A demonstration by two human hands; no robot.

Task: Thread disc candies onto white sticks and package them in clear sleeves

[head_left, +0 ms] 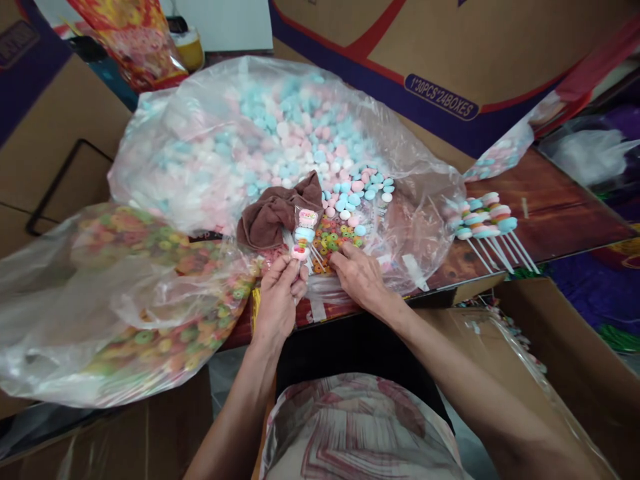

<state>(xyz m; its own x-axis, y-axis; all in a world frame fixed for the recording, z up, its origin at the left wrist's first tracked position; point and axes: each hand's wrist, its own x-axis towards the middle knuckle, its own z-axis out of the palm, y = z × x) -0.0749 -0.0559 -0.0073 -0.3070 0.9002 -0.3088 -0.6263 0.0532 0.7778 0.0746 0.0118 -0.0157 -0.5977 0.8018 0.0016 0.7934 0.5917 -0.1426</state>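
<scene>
My left hand (283,293) pinches the stick of a candy skewer (305,235), a stack of pink, blue and ring-shaped pieces with a pink printed piece on top. It points upward, away from me. My right hand (361,275) is at the edge of a pile of small ring-shaped candies (336,235), its fingers bent together; what they grip, if anything, is hidden. Several white sticks (316,259) lie between the hands. A brown cloth (273,217) rests just beyond my left hand. Loose pink, blue and white candies (353,193) spread out behind the ring-shaped ones.
A big clear bag (200,127) of pastel candies fills the back of the table (565,200). Another bag (165,300) of ring-shaped candies lies at left. Finished-looking candy skewers (486,219) are heaped at right. Below stands an open carton (565,340); large cardboard boxes (360,73) stand behind.
</scene>
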